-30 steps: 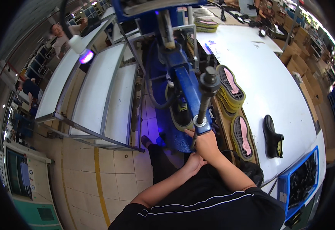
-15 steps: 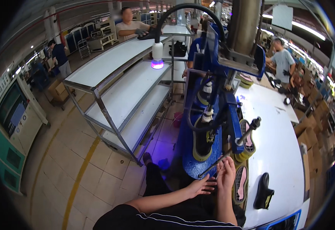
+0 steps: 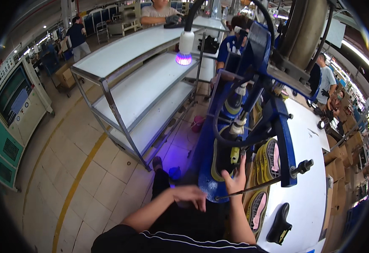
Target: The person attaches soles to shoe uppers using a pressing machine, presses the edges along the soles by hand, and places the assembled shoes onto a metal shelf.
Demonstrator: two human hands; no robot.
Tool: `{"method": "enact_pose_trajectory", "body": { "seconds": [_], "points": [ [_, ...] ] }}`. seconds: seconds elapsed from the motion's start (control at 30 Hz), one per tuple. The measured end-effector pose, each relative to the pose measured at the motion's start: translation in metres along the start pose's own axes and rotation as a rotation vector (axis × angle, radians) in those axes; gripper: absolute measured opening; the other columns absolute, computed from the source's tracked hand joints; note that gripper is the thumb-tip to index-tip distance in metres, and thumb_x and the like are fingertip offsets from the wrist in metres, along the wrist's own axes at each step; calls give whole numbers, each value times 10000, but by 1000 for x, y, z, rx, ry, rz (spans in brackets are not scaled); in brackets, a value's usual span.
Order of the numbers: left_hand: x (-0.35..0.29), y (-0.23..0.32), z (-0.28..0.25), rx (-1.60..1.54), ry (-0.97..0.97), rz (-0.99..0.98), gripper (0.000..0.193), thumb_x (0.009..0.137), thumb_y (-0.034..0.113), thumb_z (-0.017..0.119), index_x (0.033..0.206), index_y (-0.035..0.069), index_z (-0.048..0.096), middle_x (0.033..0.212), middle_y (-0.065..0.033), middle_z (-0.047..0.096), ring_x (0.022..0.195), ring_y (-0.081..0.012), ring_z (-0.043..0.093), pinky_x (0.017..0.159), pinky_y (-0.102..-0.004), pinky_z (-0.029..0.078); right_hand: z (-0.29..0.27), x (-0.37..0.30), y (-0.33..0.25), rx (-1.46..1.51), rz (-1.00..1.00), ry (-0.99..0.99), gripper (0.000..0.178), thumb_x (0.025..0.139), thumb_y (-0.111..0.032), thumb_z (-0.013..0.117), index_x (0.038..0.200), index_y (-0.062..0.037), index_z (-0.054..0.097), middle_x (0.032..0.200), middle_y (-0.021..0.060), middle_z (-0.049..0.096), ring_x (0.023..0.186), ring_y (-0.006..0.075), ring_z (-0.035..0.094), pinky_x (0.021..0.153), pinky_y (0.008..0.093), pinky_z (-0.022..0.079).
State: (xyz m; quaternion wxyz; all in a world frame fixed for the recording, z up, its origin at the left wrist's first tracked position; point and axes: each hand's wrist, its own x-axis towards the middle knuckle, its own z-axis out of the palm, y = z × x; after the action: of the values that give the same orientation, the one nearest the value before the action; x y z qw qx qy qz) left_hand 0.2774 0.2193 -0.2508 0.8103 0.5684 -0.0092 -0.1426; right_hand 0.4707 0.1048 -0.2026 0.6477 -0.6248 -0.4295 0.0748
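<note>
A black shoe with a yellow-green side patch sits toe toward me on the blue press, under its white-tipped pressing part. My right hand is beside this shoe, thumb and fingers apart, fingertips close to the yellow-green patch; I cannot tell whether they touch it. A thin metal rod runs across in front of my right wrist toward the press's front end. My left hand hangs just left of that end, fingers stretched out and slightly blurred, holding nothing.
Soles with pink insides line the white table on the right, near a loose black shoe. At left stands a tiered metal rack below a purple-glowing lamp. Co-workers stand beyond, one gloved.
My right hand has left the rod and reached forward to the shoe on the press. My left hand has drawn away to the left. The whole view has shifted and tilted.
</note>
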Motion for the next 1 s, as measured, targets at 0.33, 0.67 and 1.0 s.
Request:
{"method": "enact_pose_trajectory", "body": {
  "seconds": [0.33, 0.67, 1.0],
  "points": [
    [49, 91, -29, -340, 824, 320, 541, 1069, 419, 579, 1461, 68, 455, 1355, -95, 575, 1175, -182, 627, 997, -348, 532, -9, 36, -15, 322, 326, 250, 372, 926, -8, 708, 1272, 83, 603, 1188, 125, 700, 1023, 221, 698, 934, 331, 555],
    [63, 103, -41, -147, 1313, 824, 651, 932, 218, 795, 1428, -5, 437, 1309, -143, 605, 1206, -210, 601, 1025, -348, 492, -2, 36, 15, 917, 446, -385, 690, 1006, -278, 694, 1528, 47, 382, 1434, 159, 585, 1271, 272, 622, 1072, 440, 517],
    [-9, 79, -95, -893, 66, 1129, 789, 999, 323, 658, 1625, 48, 264, 1663, -162, 318, 1445, -350, 461, 1152, -529, 420, -17, -13, -1, 694, 316, -67, 835, 1049, -585, 453, 1548, 73, 330, 1484, 315, 506, 1378, 414, 531, 1141, 529, 461]
  ]
}}
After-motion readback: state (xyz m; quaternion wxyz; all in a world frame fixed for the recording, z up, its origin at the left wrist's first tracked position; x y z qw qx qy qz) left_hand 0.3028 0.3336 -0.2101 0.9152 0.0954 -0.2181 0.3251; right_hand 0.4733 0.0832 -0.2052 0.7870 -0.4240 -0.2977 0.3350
